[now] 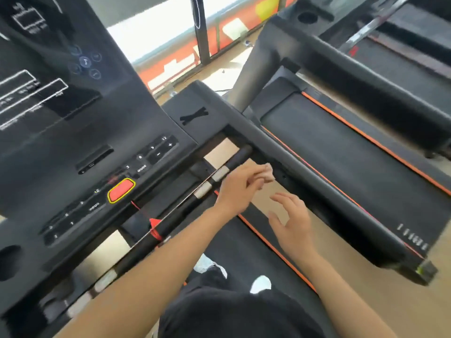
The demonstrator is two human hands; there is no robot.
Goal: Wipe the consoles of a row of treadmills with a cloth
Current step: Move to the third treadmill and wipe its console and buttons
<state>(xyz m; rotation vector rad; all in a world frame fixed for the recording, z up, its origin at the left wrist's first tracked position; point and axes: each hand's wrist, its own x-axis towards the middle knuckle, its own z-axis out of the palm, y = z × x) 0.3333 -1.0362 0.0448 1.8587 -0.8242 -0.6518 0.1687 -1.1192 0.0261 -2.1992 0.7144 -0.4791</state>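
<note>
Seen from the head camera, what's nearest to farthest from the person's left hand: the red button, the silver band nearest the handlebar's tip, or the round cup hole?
1. Silver band, on the handlebar right beside the left hand, which holds the cloth.
2. Red button, low on the console, further left.
3. Cup hole, at the console's far left end.
</note>
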